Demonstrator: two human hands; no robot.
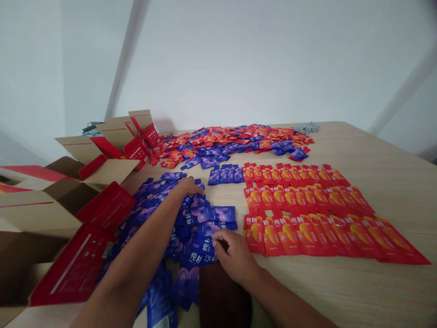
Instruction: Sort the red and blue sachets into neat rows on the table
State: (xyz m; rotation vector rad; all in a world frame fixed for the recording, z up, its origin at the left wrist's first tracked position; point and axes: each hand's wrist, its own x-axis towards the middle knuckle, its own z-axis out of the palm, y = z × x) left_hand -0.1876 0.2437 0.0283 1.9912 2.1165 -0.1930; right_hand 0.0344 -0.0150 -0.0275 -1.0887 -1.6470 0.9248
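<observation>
A heap of purple sachets [196, 257] with white lettering covers the table's left middle. My left hand [190, 186] reaches over its far part, its fingers closed at a purple sachet [200, 183] beside the fingertips. My fingers partly hide that sachet. Lower down, my right hand [235, 255] is curled at the heap's right edge, thumb and forefinger pinched at the edge of another purple sachet [212, 228]. To the right lie three rows of overlapping red sachets [305, 234] with orange fruit pictures. A short run of purple sachets [226, 174] continues the far row leftward.
Behind the rows spreads a long mixed pile of red and purple sachets [239, 136]. Open red cardboard boxes [105, 207] with raised flaps crowd the left side. A grey cloth [307, 128] lies at the back of the wooden table [385, 191], near the wall.
</observation>
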